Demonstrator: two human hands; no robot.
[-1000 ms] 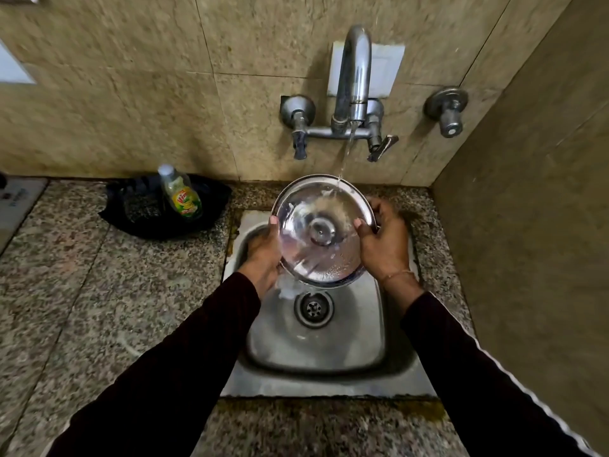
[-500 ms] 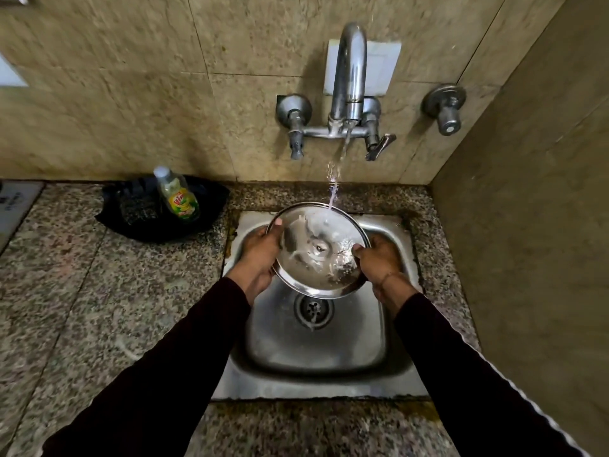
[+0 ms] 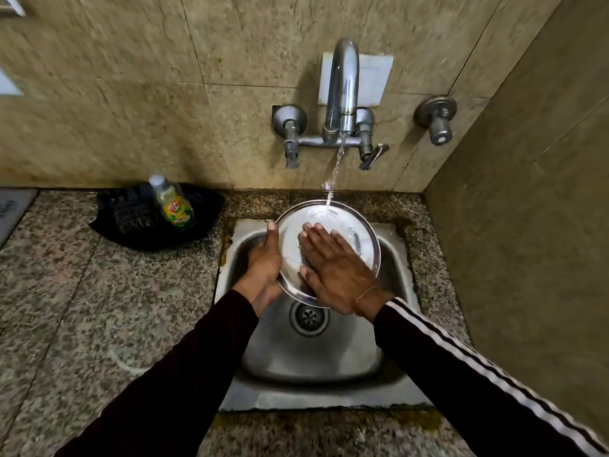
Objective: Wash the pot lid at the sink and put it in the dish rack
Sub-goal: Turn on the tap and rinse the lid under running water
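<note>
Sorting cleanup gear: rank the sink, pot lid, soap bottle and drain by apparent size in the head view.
1. sink
2. pot lid
3. soap bottle, which stands farther from the camera, so its rank against the drain is unsure
4. drain

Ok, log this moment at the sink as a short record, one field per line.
lid: steel pot lid held tilted over the sink
left hand: left hand has a grip on the lid's left rim, thumb up along the edge
right hand: right hand lies flat, palm down, on the lid's face
water: tap running; the stream lands on the lid's far edge
counter: dish soap bottle upright on a black cloth, left of the sink
dish rack: not in view
</note>
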